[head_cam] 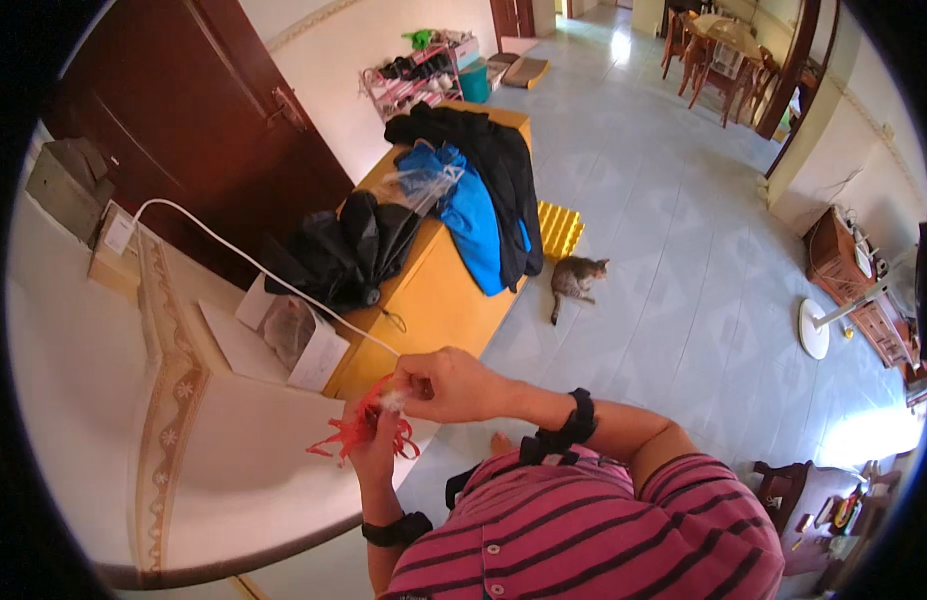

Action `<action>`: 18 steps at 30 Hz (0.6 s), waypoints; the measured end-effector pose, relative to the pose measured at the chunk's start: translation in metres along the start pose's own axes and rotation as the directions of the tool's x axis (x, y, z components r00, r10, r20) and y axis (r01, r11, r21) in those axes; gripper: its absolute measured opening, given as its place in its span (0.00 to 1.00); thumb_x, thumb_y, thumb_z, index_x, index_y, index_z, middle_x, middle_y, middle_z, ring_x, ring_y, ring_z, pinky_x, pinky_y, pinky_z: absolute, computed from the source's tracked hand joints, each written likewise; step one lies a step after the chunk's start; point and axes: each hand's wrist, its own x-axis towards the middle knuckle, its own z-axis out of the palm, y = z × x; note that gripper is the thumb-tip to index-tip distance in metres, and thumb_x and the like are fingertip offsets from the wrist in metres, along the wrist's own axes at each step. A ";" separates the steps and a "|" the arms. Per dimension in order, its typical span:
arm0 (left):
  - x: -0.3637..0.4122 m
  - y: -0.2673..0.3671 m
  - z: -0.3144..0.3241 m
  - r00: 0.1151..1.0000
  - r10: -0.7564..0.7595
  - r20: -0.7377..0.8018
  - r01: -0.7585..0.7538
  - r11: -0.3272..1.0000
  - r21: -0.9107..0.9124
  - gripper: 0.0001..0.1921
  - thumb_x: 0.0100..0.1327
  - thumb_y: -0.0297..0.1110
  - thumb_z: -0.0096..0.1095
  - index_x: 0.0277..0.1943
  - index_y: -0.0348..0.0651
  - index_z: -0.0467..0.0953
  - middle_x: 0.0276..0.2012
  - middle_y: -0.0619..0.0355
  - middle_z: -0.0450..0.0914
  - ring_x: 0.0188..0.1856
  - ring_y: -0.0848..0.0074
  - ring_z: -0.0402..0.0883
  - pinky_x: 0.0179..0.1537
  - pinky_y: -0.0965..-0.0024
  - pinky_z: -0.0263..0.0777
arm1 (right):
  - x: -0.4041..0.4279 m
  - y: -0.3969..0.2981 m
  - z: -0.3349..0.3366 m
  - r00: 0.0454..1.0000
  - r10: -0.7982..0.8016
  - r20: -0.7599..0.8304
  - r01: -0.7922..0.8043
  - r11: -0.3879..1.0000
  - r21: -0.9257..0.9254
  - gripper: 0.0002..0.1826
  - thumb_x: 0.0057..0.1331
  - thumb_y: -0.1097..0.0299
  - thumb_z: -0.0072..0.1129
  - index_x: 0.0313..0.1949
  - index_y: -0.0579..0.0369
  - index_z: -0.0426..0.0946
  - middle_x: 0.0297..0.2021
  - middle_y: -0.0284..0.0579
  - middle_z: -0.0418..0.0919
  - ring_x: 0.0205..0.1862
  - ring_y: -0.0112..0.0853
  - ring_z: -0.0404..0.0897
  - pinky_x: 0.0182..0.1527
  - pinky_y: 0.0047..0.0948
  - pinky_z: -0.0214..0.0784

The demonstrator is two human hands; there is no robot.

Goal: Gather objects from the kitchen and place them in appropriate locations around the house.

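My left hand (375,454) grips a bunch of thin red strips (347,435), whose loose ends stick out on both sides. A white fluffy tuft (392,401) shows at my left thumb, against the strips. My right hand (450,386) has its fingers curled and pinched on the tuft, touching close to my left thumb. A white cable (283,279) curves from the wall fitting and passes out of sight behind my right hand. Both wrists wear black bands.
A yellow-orange cabinet (463,319) bears a black folded umbrella (343,247), a blue cloth item (471,217) and black clothing (501,150). An open white box (317,367) stands at its near end. A tabby cat (574,279) sits on the tiled floor beside a yellow ridged object (559,229). Right, a fan base (813,328).
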 end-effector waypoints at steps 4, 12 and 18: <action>-0.002 0.002 -0.002 0.997 0.079 -0.009 -0.078 0.993 0.090 0.08 0.62 0.29 0.55 0.43 0.40 0.67 0.35 0.62 0.71 0.36 0.80 0.70 0.41 0.77 0.66 | 0.002 -0.001 -0.004 0.983 -0.183 0.017 0.184 0.976 -0.120 0.13 0.56 0.61 0.60 0.30 0.58 0.72 0.22 0.42 0.73 0.23 0.30 0.74 0.27 0.27 0.65; -0.006 -0.003 0.002 0.973 0.218 -0.070 -0.210 0.971 0.113 0.10 0.66 0.33 0.50 0.46 0.41 0.63 0.37 0.59 0.67 0.39 0.80 0.68 0.42 0.77 0.64 | -0.003 -0.004 0.007 0.986 -0.162 0.038 0.155 0.979 0.133 0.09 0.57 0.66 0.59 0.31 0.60 0.75 0.27 0.42 0.74 0.25 0.29 0.76 0.29 0.25 0.69; -0.017 0.021 0.012 0.969 -0.245 -0.035 0.241 0.966 -0.094 0.08 0.60 0.25 0.57 0.40 0.43 0.66 0.24 0.65 0.68 0.22 0.86 0.67 0.23 0.84 0.61 | -0.004 0.004 0.013 0.974 -0.156 -0.164 0.165 0.985 0.045 0.06 0.56 0.71 0.58 0.30 0.59 0.75 0.24 0.38 0.74 0.26 0.23 0.75 0.29 0.21 0.67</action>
